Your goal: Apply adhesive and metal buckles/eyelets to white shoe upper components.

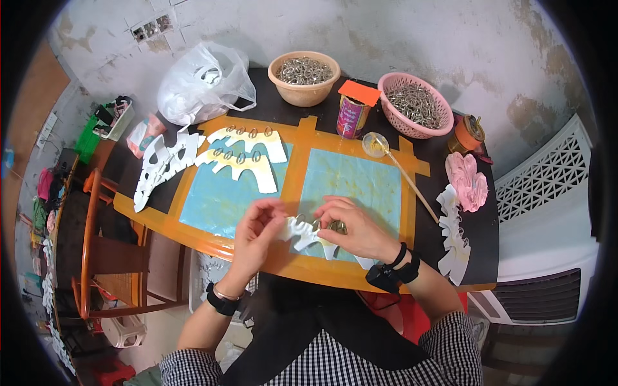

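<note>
Both your hands meet over the white scalloped piece [299, 229], low in the middle of the bench [479, 260].
Here your left hand [255, 233] has its fingers curled nearly closed, pinching the piece's left end, while your right hand [359, 230] works close by, thumb and forefinger drawn in at its upper edge; whether they grip the piece itself or a metal ring there, I cannot tell. More rings show beneath that palm! Behind your hands lie blue sheets [351, 177] framed in orange tape, two yellow-smeared pieces [265, 178] carrying rings at left, and a tan bowl [304, 95] full of metal rings.
</note>
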A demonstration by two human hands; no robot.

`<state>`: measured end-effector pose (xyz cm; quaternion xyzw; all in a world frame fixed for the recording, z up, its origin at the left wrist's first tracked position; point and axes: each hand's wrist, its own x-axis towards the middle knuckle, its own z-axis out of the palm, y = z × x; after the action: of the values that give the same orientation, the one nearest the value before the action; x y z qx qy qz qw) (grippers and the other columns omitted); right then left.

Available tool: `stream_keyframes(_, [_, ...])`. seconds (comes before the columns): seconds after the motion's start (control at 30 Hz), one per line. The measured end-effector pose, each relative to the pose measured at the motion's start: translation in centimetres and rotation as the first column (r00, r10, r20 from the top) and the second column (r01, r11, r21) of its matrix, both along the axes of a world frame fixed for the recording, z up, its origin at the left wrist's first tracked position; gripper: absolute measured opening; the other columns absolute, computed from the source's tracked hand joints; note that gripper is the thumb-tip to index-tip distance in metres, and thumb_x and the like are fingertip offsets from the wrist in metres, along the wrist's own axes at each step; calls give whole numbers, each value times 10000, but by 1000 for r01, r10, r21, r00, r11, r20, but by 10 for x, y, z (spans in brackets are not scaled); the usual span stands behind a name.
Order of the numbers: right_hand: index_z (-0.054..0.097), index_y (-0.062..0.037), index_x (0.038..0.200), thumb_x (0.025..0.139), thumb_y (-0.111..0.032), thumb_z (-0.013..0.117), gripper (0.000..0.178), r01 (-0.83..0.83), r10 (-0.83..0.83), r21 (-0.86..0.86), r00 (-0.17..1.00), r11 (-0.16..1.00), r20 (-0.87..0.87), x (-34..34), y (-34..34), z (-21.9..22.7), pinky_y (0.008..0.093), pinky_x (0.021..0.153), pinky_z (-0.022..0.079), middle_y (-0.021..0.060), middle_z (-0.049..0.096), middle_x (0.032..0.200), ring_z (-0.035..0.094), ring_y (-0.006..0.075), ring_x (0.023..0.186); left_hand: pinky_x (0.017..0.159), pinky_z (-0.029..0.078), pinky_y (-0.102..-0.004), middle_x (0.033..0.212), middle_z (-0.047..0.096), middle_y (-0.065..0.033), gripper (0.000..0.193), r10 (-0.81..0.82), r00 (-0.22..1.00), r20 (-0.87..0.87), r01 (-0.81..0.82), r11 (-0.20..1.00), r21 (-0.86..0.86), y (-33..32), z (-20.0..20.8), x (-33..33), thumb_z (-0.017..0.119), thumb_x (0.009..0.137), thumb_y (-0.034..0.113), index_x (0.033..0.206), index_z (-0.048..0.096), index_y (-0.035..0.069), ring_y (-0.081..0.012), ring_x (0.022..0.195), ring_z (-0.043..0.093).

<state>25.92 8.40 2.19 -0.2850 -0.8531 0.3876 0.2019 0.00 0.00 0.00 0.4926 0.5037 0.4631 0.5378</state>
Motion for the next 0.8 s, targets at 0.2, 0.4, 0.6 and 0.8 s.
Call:
stream_keyframes(0.2, [690,-12,1037,993,-178,777,192,106,-204,-438,961,893,-185,-14,1,1,322,792,556,39,707,1068,676,131,944,1068,517,-371,1249,699,-69,414,205,794,572,-198,977,-76,-6,-1,21,672,1092,272,1423,536,64,-178,1182,671])
stream_keyframes(0.4, [688,-4,1025,989,-156,792,187,196,-333,-397,889,897,-314,-28,-4,-5,270,723,531,16,688,957,653,87,860,963,541,-281,1119,702,-15,308,156,868,471,-111,986,-122,-11,4,53,753,1013,48,1290,619,66,-96,1062,668])
stream_keyframes(0.6, [711,6,1065,998,-156,782,189,212,-342,-457,913,864,-222,-26,-7,2,261,748,523,18,685,981,622,66,889,924,557,-279,1054,695,3,287,212,859,466,-130,971,-202,-6,2,55,725,1015,13,1278,621,62,-87,966,677])
stream_keyframes(0.8, [713,3,1363,1060,-92,699,318,31,-240,-503,903,864,-356,-12,-7,-1,225,839,524,-17,677,1017,636,46,947,916,605,-342,1056,657,2,324,267,805,530,-177,960,-216,-5,-4,49,663,1015,-23,1317,589,70,-109,988,671])
